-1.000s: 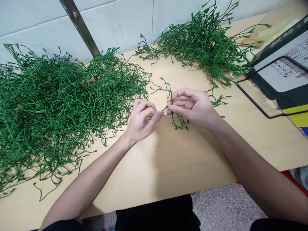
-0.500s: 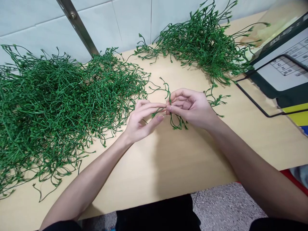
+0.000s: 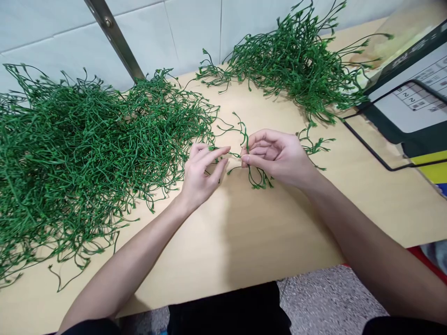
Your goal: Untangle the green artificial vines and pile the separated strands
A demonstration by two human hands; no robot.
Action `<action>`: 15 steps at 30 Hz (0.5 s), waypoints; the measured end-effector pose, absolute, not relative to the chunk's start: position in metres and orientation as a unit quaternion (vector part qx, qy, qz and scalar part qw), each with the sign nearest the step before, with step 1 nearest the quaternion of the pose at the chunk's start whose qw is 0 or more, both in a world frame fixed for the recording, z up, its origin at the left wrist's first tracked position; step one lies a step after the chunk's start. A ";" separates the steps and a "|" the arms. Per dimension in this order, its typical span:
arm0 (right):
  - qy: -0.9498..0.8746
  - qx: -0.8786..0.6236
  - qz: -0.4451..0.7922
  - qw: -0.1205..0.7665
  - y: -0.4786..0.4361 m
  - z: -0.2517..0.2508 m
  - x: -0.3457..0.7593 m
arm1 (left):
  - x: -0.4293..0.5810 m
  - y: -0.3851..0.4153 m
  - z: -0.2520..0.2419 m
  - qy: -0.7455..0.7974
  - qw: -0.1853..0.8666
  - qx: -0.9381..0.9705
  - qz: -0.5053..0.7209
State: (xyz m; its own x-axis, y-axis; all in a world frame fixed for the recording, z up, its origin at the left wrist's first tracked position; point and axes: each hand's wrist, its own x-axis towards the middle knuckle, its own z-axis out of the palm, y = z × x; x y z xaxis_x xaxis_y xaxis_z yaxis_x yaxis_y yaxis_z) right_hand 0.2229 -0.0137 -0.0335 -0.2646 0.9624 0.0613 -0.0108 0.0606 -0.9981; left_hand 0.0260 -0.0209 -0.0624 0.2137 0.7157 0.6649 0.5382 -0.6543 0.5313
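Note:
My right hand point(image 3: 281, 153) pinches a small bunch of thin green plastic-looking plant stems point(image 3: 257, 180) between thumb and fingertips. Their forked tips stick out above and below the fingers. My left hand point(image 3: 200, 177) is just left of the bunch, thumb and index finger apart, holding nothing that I can see. One stem of the bunch reaches toward its fingertips; whether it touches them I cannot tell. Close behind the left hand lies a large tangled pile of the same stems point(image 3: 87, 139).
A second heap of stems point(image 3: 289, 60) lies at the back by the tiled wall point(image 3: 195, 32). A small sprig point(image 3: 316, 146) rests right of my right hand. A dark printed box or bag point(image 3: 405, 107) with a black wire-like loop point(image 3: 370, 151) occupies the table's right side.
My left hand has drawn back a little to the left, away from the bunch, and its thumb and index finger have parted. The right hand keeps its pinch, nearly still.

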 end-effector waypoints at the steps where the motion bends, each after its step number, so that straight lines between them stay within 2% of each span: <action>1: -0.579 -0.413 0.548 0.440 -0.014 -0.034 0.223 | 0.026 -0.022 -0.063 0.407 0.074 0.779 0.472; 6: -0.587 -0.410 0.558 0.420 -0.015 -0.035 0.223 | 0.026 -0.025 -0.063 0.444 -0.006 0.779 0.443; 10: -0.587 -0.406 0.555 0.427 -0.016 -0.034 0.223 | 0.027 -0.027 -0.063 0.461 -0.065 0.753 0.465; 15: -0.582 -0.402 0.554 0.439 -0.017 -0.033 0.222 | 0.028 -0.028 -0.063 0.428 -0.064 0.777 0.458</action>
State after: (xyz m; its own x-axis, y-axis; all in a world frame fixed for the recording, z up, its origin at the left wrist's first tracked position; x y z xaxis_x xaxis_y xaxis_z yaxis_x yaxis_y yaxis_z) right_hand 0.2223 -0.0174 -0.0328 -0.2918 0.9542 0.0655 -0.0174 0.0631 -0.9979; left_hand 0.0282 -0.0278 -0.0628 0.2141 0.6068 0.7655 0.7241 -0.6246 0.2926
